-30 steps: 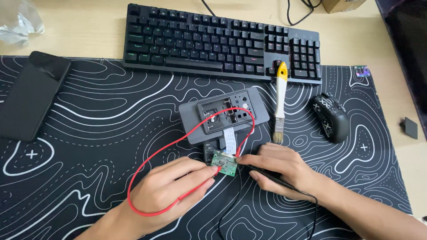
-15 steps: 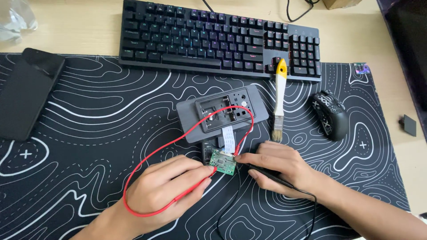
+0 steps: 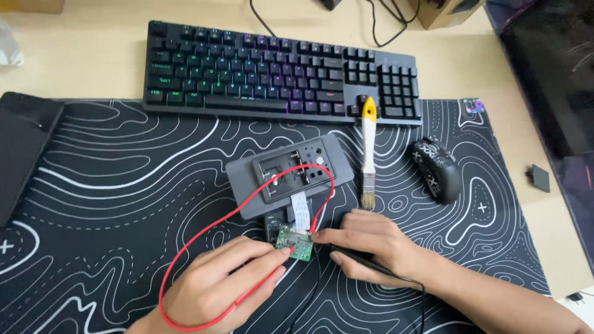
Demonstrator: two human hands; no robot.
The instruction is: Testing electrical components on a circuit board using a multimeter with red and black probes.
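Left hand pinching red probe on small green board, mid-mat, open room leftward. Right hand pinching black probe. Grey box just behind; brush, mouse near right edge.

One keyboard at 12 o'clock. One mouse and one brush at 2 o'clock. One grey box, one little green board, one red wire, two hands.
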